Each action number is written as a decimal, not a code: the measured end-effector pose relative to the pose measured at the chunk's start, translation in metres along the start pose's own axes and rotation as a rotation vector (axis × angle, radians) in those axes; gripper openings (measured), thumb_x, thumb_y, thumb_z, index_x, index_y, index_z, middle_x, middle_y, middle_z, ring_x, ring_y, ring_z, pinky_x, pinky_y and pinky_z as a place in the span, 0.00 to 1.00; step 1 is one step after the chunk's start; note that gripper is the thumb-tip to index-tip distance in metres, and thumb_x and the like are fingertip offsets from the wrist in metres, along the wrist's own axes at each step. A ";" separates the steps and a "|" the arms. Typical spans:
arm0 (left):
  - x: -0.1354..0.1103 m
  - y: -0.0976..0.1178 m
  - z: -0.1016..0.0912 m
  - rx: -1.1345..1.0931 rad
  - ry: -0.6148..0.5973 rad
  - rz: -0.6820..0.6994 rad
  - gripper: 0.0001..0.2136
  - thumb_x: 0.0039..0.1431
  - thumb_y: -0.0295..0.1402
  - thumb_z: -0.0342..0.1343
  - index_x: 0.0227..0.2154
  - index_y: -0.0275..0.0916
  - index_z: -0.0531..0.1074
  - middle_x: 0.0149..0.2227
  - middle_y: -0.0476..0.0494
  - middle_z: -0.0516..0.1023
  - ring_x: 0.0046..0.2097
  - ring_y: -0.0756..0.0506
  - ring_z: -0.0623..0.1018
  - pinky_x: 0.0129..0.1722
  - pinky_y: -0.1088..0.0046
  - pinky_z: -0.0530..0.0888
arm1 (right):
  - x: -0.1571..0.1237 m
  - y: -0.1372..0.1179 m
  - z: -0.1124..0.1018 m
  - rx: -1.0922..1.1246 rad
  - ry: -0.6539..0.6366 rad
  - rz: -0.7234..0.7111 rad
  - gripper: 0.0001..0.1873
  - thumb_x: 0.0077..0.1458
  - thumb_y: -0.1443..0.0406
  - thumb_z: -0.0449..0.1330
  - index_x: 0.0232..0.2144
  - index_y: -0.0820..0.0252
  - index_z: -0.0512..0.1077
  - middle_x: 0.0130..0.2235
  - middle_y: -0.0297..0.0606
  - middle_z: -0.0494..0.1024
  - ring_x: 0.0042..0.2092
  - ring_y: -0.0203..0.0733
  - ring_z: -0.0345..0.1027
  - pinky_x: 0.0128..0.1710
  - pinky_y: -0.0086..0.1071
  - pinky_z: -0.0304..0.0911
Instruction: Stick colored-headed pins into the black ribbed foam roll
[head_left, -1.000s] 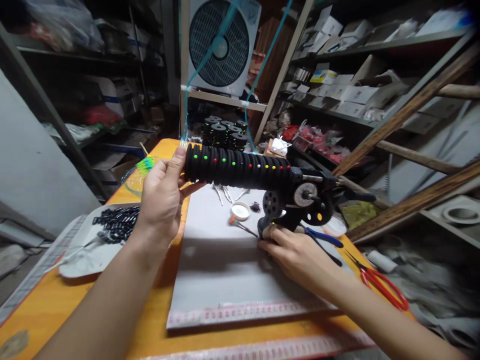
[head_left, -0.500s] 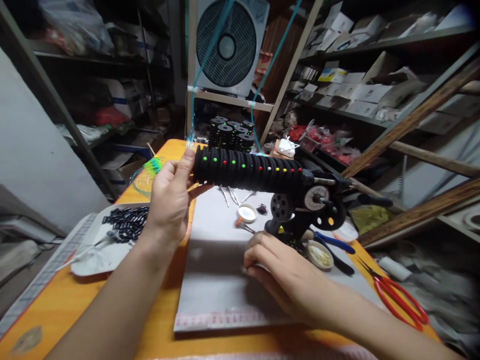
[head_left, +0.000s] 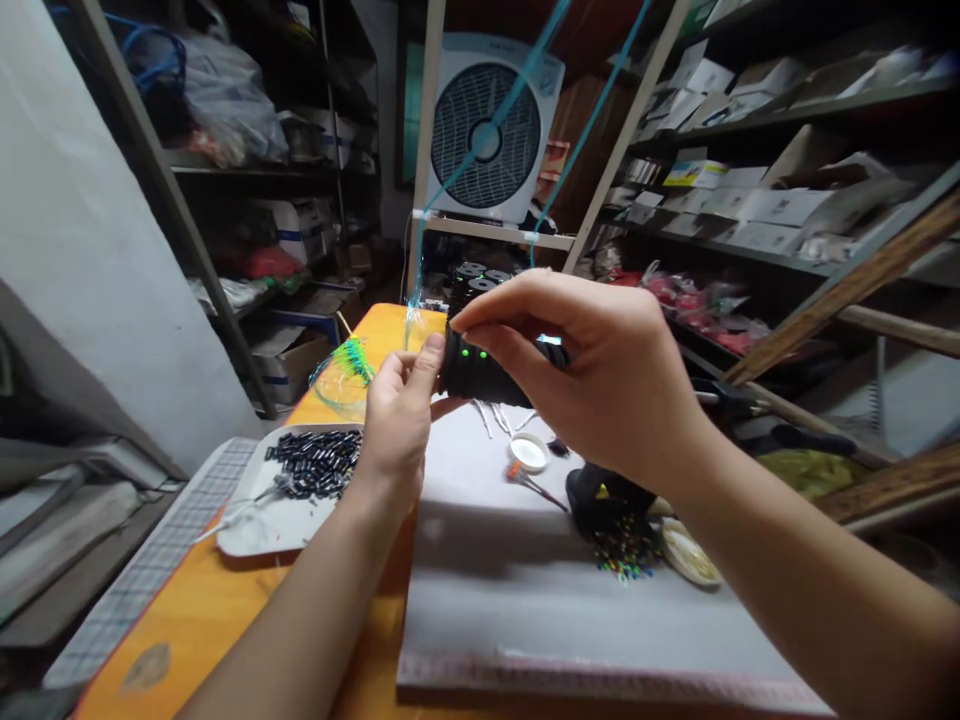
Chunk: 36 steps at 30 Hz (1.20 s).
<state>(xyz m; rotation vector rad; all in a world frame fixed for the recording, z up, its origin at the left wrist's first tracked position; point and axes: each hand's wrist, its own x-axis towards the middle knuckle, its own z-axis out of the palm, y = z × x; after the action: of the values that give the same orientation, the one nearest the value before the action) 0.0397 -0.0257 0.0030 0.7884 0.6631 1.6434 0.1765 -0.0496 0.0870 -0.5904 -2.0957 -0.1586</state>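
Note:
A long black row of spools (head_left: 474, 375) with small coloured dots sits on a winding machine whose black base (head_left: 604, 498) stands on the grey mat (head_left: 525, 590). My left hand (head_left: 401, 420) pinches the row's left end, thumb against its face. My right hand (head_left: 592, 375) reaches over the row from above, its fingertips closed on the top near the left end and hiding most of it. Thin teal lines (head_left: 487, 120) run up from the row's left end toward the ceiling.
A white tray (head_left: 262, 520) holding several small black tubes lies on the orange table (head_left: 225, 610) at the left. A white cap (head_left: 529, 452), coloured beads (head_left: 622, 560) and a small dish (head_left: 690, 560) lie on the mat. A fan (head_left: 487, 135) and cluttered shelves stand behind.
My right hand left the machine's base, rose and came over the top of the spool row. The camera view shifted left and up; my left hand stayed on the row's end.

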 end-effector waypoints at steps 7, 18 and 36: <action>0.002 -0.002 -0.006 0.009 -0.045 0.021 0.39 0.42 0.54 0.79 0.45 0.31 0.67 0.43 0.41 0.74 0.42 0.48 0.74 0.39 0.73 0.82 | 0.004 0.011 0.011 -0.115 -0.013 -0.116 0.06 0.67 0.73 0.64 0.39 0.72 0.83 0.41 0.39 0.81 0.42 0.29 0.74 0.44 0.24 0.68; 0.001 -0.001 -0.002 -0.011 -0.020 0.022 0.34 0.43 0.47 0.79 0.45 0.32 0.69 0.42 0.41 0.74 0.42 0.46 0.75 0.37 0.72 0.82 | -0.002 0.011 0.015 -0.339 0.014 -0.183 0.07 0.70 0.72 0.62 0.40 0.69 0.81 0.42 0.41 0.80 0.42 0.35 0.75 0.42 0.29 0.67; 0.000 0.000 0.002 -0.062 -0.015 0.021 0.31 0.43 0.44 0.79 0.41 0.30 0.69 0.36 0.46 0.75 0.35 0.52 0.76 0.33 0.77 0.82 | -0.005 0.001 0.023 -0.406 -0.034 -0.151 0.09 0.65 0.77 0.59 0.36 0.75 0.79 0.39 0.45 0.76 0.41 0.42 0.72 0.40 0.36 0.65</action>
<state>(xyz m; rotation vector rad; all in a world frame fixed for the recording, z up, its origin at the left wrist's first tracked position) 0.0411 -0.0258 0.0038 0.7648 0.5925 1.6677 0.1624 -0.0428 0.0695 -0.6748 -2.1538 -0.6755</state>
